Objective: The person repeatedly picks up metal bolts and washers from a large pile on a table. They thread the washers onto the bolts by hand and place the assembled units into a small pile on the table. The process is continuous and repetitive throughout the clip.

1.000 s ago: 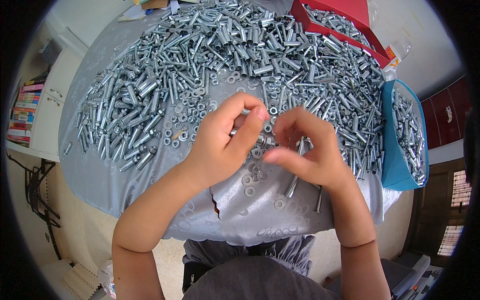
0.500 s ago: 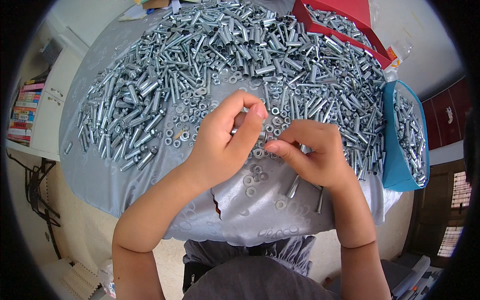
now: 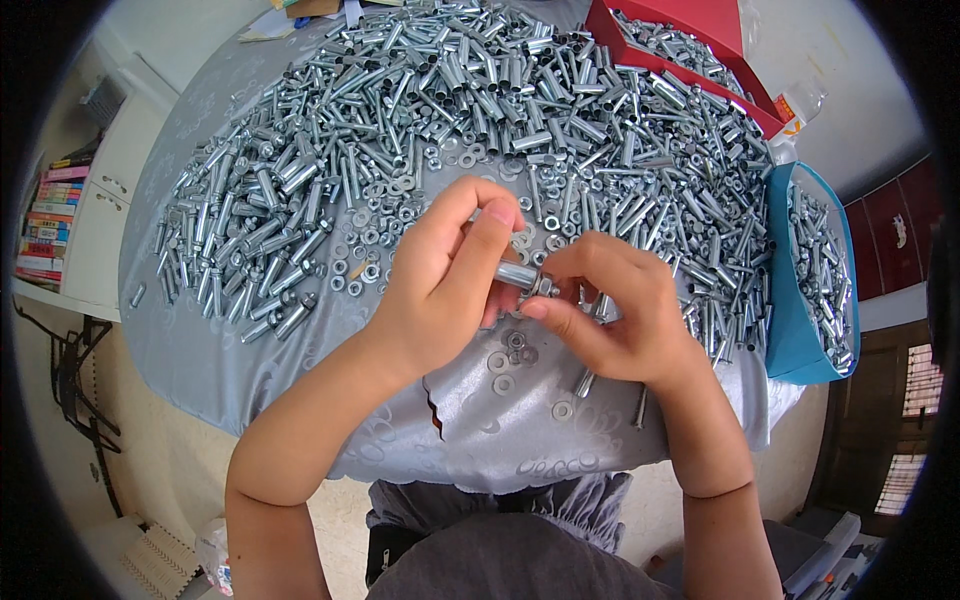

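Observation:
My left hand (image 3: 432, 275) is closed around a silvery expansion bolt (image 3: 517, 274), whose metal sleeve points toward my right hand. At the bolt's right end sits a nut (image 3: 544, 287), and the thumb and forefinger of my right hand (image 3: 630, 310) pinch it there. The left fingers partly hide the sleeve's other end. Just below the hands lie several loose washers (image 3: 503, 385) and a nut (image 3: 516, 340) on the grey tablecloth (image 3: 480, 440). Two long bolts (image 3: 586, 383) stick out from under my right hand.
A large heap of metal sleeves and bolts (image 3: 480, 75) arcs across the far side. More bolts with sleeves (image 3: 260, 235) lie at left. A red box (image 3: 765, 108) and a teal box (image 3: 778, 270), both holding metal parts, stand at right. The cloth has a tear (image 3: 434, 412) near the front.
The bolt's sleeve and nut show more plainly between my hands now. My right thumb and forefinger have shifted slightly left onto the nut end.

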{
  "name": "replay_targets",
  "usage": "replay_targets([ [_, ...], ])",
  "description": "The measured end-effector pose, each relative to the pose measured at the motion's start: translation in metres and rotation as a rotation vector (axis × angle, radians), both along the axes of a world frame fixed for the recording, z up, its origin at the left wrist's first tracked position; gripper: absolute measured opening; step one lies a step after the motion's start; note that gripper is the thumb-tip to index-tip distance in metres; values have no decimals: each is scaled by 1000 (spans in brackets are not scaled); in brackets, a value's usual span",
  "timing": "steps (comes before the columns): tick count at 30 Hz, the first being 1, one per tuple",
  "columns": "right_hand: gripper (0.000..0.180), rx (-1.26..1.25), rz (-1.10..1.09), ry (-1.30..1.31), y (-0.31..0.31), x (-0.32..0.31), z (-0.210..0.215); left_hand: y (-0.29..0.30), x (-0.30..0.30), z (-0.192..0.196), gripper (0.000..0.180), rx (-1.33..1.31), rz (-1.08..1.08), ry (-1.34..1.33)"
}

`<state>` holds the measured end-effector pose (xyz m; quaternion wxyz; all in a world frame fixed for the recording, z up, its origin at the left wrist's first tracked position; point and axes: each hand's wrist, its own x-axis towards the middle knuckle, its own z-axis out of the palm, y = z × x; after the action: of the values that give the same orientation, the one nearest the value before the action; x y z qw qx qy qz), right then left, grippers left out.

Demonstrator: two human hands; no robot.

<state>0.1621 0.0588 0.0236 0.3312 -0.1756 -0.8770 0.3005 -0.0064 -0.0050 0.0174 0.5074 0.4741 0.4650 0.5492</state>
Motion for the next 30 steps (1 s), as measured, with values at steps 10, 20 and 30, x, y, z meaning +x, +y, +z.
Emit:
replay_targets([
  [10, 16, -83, -86, 85, 3, 2, 0, 17, -9, -7, 20, 8, 175, -89],
  [20, 17, -274, -161, 151, 7, 5, -2, 8, -3, -4, 37, -31, -217, 121],
  [30, 30, -463, -454, 390, 30, 19, 7, 22, -18, -5, 34, -64, 255, -280],
])
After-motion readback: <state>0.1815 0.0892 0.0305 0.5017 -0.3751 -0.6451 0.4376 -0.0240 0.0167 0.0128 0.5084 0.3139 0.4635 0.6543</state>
